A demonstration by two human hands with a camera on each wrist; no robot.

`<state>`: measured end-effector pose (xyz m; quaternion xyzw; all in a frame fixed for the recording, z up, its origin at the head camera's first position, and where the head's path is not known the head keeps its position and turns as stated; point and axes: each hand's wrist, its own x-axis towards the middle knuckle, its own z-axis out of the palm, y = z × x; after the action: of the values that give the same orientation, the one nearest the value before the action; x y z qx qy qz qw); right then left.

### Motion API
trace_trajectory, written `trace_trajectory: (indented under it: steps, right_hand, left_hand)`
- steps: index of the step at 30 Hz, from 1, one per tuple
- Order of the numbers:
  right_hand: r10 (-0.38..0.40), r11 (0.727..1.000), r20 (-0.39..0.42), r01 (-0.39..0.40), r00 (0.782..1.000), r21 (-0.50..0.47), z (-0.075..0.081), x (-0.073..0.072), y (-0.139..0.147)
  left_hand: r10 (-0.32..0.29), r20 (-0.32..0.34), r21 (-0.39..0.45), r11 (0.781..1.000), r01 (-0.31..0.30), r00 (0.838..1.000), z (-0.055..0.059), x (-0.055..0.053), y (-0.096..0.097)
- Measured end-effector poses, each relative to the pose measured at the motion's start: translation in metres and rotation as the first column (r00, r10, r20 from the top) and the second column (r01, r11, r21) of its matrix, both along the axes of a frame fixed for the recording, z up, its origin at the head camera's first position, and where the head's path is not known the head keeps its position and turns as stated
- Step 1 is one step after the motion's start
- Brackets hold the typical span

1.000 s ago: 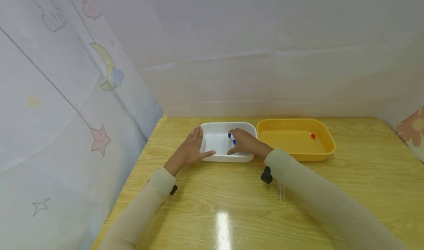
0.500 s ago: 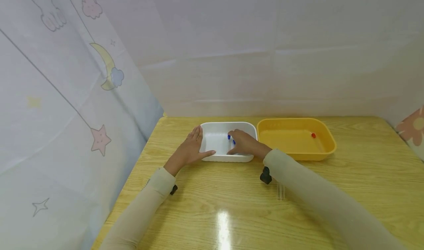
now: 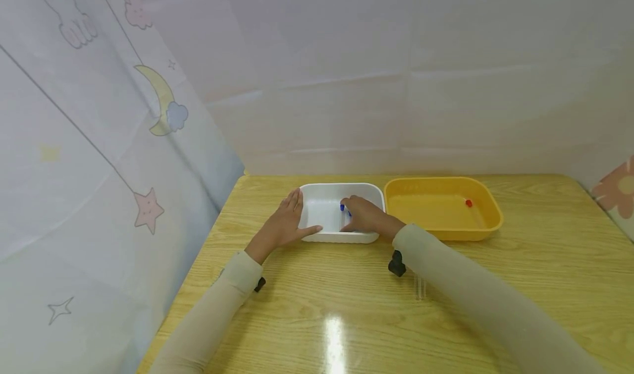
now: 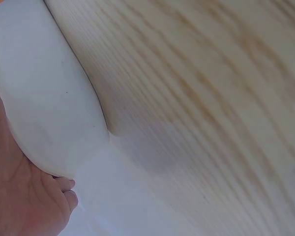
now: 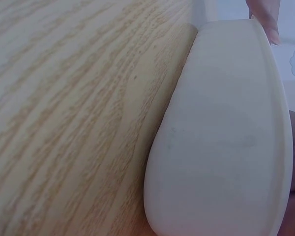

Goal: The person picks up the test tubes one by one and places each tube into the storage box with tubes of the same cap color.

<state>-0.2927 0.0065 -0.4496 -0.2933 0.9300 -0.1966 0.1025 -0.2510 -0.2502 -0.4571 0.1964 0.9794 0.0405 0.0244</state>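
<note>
Touching white tray (image 3: 319, 213), left fingers (image 3: 293, 200) straight

No text, label, brand or number readable in head, left wrist or right wrist view. Faint marks on outer wall of white rounded rectangular plastic tray (image 5: 219, 123), right wrist view: too indistinct to tell whether lettering. Tiny dark speck on same tray, left wrist view: no legible character.
</note>
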Motion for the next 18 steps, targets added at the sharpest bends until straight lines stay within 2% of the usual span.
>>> trace_trajectory:
  steps: [18]
  right_hand:
    - [0.065,0.997,-0.063,-0.061,0.996,0.052,-0.0017,-0.0017,0.0001]
  left_hand:
    - [0.010,0.009,0.001,1.000,-0.010,1.000,0.0039,0.0036,0.0016]
